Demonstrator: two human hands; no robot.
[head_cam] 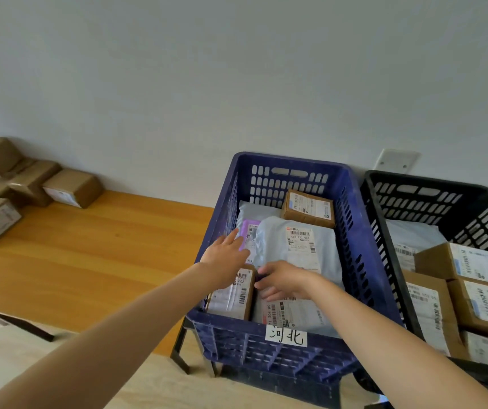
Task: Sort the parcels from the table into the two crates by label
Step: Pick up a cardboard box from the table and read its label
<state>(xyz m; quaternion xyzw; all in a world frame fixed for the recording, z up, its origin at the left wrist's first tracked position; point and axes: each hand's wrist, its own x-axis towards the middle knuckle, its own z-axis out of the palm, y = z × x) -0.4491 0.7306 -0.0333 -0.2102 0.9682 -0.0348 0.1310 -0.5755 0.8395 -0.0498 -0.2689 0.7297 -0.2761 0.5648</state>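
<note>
**A:** Head camera view, looking forward and down. What takes up the most space?

**B:** A plain pale wall [236, 69] fills the upper half. Below it a wooden table [89, 261] stretches to the left. A pile of cardboard boxes [30, 184] sits at its far left end, against the wall.

**A:** And the crates?

**B:** Two stand side by side on the right. The blue crate [236, 340] is in the centre. The black crate [413, 196] is just beside it on the right, partly cut off by the frame, and holds several labelled brown cartons [466, 262].

**A:** What lies inside the blue one?

**B:** A large grey mailer bag [272, 243] fills the middle. A flat brown box [233, 296] sits in the near left corner and a small brown box [309, 208] at the far right. A purple parcel [250, 228] shows along the left wall.

**A:** Where are the hands?

**B:** Both are inside the blue crate. The left hand [225, 258] has straight, slightly spread fingers and reaches over the flat brown box towards the purple parcel. The right hand [284, 280] rests on the grey mailer bag. Its fingers are loosely bent, with the tips at the flat brown box's right edge; whether they grip it I cannot tell.

**A:** Any smaller details?

**B:** A white paper tag [286, 335] with handwritten characters is stuck on the blue crate's near wall
</note>
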